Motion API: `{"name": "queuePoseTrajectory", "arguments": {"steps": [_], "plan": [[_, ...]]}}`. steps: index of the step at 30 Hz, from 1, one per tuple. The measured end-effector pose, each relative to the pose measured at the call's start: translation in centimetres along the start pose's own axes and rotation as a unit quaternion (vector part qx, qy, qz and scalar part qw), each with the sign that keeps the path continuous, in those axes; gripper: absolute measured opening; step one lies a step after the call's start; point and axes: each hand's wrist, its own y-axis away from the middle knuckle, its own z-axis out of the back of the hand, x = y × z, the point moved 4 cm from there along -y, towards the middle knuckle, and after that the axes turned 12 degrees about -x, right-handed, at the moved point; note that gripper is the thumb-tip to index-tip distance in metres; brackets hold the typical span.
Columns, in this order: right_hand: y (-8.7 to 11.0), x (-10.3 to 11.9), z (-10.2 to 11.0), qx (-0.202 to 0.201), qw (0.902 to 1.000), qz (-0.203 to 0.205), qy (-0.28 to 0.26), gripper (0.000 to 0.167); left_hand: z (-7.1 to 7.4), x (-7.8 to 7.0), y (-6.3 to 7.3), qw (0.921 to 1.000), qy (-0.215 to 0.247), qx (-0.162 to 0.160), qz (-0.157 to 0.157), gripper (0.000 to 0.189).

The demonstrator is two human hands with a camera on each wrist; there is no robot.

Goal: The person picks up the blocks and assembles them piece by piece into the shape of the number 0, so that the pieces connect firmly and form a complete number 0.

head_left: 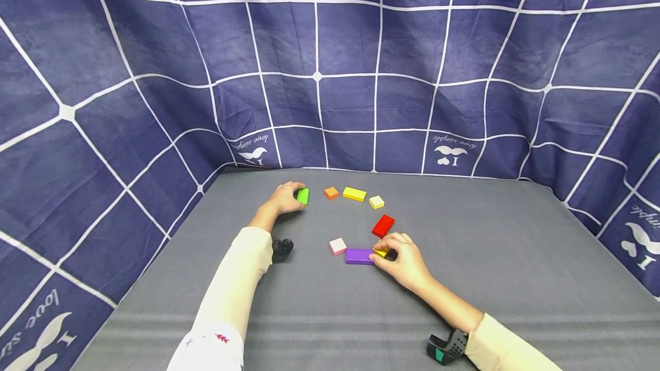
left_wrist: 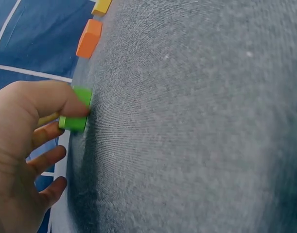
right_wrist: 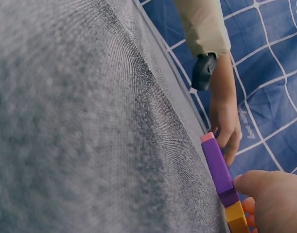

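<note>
Green block (head_left: 303, 196), purple block (head_left: 359, 256), grey table (head_left: 515, 256), navy white-gridded cloth (head_left: 361, 102).

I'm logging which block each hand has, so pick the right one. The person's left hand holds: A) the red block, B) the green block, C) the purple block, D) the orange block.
B: the left hand has its fingers curled round the green block on the grey table, while the right hand pinches a small yellow block beside the purple block.
</note>
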Motion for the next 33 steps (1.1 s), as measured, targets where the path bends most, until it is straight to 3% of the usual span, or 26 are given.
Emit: {"name": "queuePoseTrajectory", "arguments": {"steps": [11,17,24,33], "plan": [[-0.1,0.1,-0.1,0.006,1.0,-0.005,-0.003,0.019,0.4,-0.2,1.4,0.9974,0.05,-0.03,-0.044,0.063],[-0.1,0.0,0.0,0.001,1.0,-0.004,-0.006,0.019,0.4,-1.2,2.4,0.9943,0.074,-0.039,-0.066,0.062],[0.0,0.0,0.1,0.006,0.9999,-0.008,-0.005,0.018,0.0,-2.3,3.3,0.9927,0.076,-0.036,-0.086,0.061],[-0.1,0.1,0.1,0.0,0.9999,-0.002,-0.011,0.018,-0.5,-3.4,4.0,0.9934,0.067,-0.033,-0.087,0.061]]}}
